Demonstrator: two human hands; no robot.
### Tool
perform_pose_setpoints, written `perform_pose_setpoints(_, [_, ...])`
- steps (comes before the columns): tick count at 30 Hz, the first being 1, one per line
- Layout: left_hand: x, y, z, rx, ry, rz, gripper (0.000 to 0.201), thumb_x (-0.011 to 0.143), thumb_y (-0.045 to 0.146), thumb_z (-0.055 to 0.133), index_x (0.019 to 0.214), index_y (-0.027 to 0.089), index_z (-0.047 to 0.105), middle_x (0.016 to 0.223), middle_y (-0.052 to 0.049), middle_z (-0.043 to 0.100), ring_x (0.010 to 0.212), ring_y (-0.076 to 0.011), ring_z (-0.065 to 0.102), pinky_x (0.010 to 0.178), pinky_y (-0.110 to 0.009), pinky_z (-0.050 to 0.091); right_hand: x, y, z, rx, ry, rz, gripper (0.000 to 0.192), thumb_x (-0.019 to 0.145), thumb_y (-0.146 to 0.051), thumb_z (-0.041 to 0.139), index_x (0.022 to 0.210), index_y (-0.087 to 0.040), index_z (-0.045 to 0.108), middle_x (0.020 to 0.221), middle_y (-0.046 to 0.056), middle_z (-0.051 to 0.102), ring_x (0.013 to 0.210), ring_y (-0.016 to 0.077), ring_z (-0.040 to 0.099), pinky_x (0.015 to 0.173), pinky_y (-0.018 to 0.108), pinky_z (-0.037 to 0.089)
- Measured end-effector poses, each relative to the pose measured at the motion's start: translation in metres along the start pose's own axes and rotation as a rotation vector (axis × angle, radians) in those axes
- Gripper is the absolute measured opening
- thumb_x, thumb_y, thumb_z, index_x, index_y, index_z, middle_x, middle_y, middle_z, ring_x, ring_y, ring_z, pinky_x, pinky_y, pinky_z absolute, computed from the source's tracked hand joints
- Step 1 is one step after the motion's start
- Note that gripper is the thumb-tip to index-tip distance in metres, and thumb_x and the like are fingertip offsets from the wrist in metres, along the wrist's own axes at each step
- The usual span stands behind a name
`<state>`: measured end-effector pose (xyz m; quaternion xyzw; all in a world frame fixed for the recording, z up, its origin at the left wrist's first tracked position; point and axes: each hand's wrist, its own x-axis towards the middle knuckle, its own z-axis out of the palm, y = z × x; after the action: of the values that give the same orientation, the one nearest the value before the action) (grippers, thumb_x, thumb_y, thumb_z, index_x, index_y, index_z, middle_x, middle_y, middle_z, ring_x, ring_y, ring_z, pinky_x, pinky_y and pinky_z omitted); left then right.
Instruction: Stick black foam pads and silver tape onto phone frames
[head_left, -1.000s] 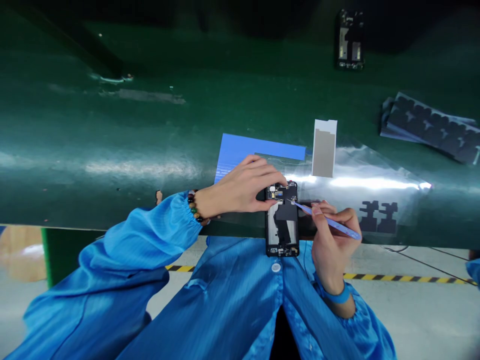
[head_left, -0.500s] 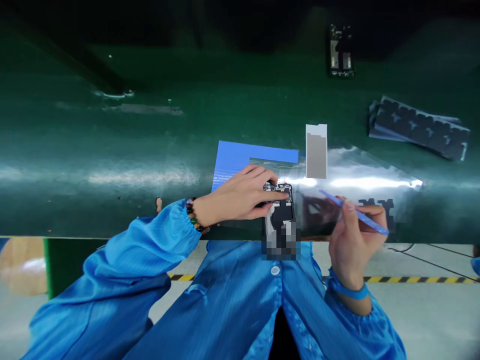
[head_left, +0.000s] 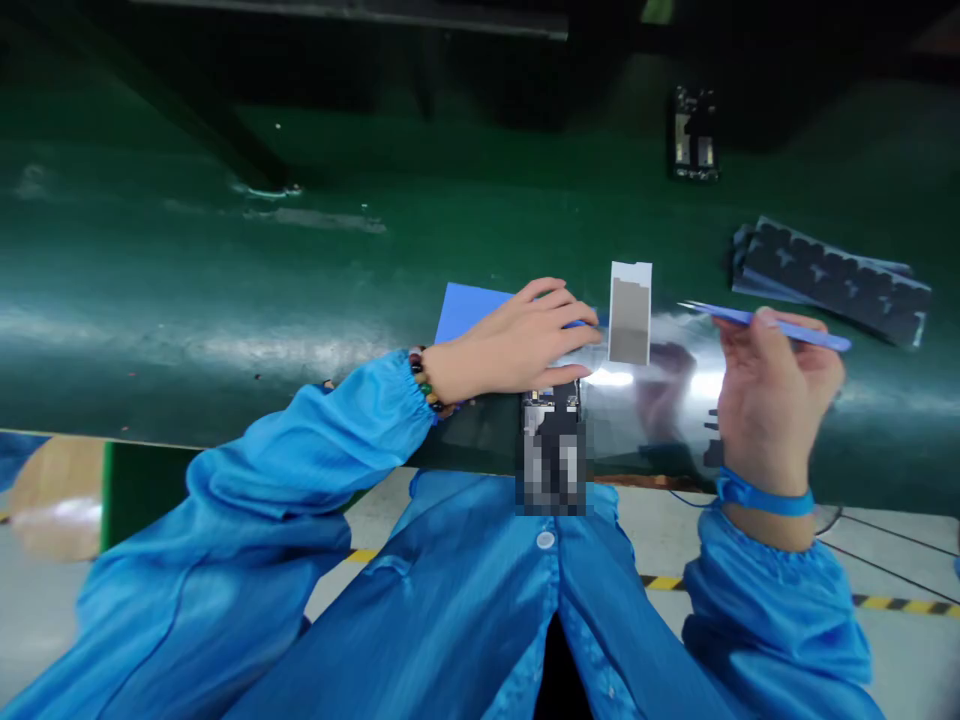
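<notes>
My left hand (head_left: 521,340) reaches over the blue sheet (head_left: 466,307), palm down with its fingers spread apart. Just below its thumb is an opened phone (head_left: 550,422) with bare circuitry, its lower end blurred out at the table's front edge. My right hand (head_left: 772,405) grips blue tweezers (head_left: 806,332) between thumb and fingers, their tips pointing left over the table. Under and beside it lies a clear plastic film (head_left: 611,435) with small dark stickers (head_left: 711,440), partly hidden by the hand. A white card with a grey panel (head_left: 630,318) lies between my hands.
A second opened phone (head_left: 694,135) rests at the back right. Nearer, a stack of clear sheets with black die-cut pieces (head_left: 840,280) lies on the green table (head_left: 337,290). A dark post (head_left: 255,165) meets the tabletop at the back left.
My left hand has left the phone's top end and moved up and right, fingers now spread. My right hand has carried the tweezers right and farther up the table. The view has shifted slightly.
</notes>
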<state>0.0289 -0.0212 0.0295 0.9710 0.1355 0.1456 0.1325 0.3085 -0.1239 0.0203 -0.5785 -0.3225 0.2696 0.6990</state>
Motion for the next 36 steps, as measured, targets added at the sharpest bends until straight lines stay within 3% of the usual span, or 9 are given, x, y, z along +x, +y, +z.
perform_pose_setpoints(6, [0.049,-0.024,0.013,0.199,0.008,-0.030,0.046,0.108,0.039,0.060,0.143,0.010,0.068,0.143,-0.016,0.071,0.132,-0.0344,0.060,0.129,-0.057,0.031,0.049,0.040,0.029,-0.214,-0.093,-0.078,0.038,0.086,-0.023,0.091,0.085,-0.027,0.053,0.077,-0.006,0.061,0.078,0.0155,0.075,0.090,0.035,0.062])
perform_pose_setpoints(11, [0.057,-0.036,0.023,0.238,-0.032,-0.024,0.051,0.108,0.044,0.061,0.141,0.007,0.069,0.141,-0.017,0.072,0.131,-0.0345,0.061,0.130,-0.055,0.029,0.056,0.062,0.043,-0.215,-0.064,-0.137,0.037,0.084,-0.029,0.091,0.089,-0.025,0.055,0.078,-0.008,0.062,0.076,0.0166,0.075,0.086,0.039,0.065])
perform_pose_setpoints(29, [0.057,-0.038,0.024,0.225,-0.004,0.023,0.048,0.105,0.046,0.059,0.132,0.010,0.074,0.139,-0.016,0.073,0.124,-0.0352,0.064,0.129,-0.055,0.033,0.049,0.059,0.049,-0.159,-0.113,-0.084,0.048,0.079,-0.051,0.096,0.090,-0.026,0.056,0.078,-0.007,0.064,0.082,0.0204,0.079,0.087,0.043,0.068])
perform_pose_setpoints(36, [0.058,-0.039,0.028,0.232,-0.006,0.018,0.049,0.105,0.045,0.059,0.134,0.008,0.073,0.139,-0.017,0.073,0.123,-0.0352,0.064,0.129,-0.056,0.034,0.057,0.058,0.049,-0.106,-0.105,-0.050,0.039,0.084,-0.034,0.093,0.089,-0.027,0.055,0.078,-0.006,0.065,0.081,0.0189,0.079,0.091,0.041,0.066])
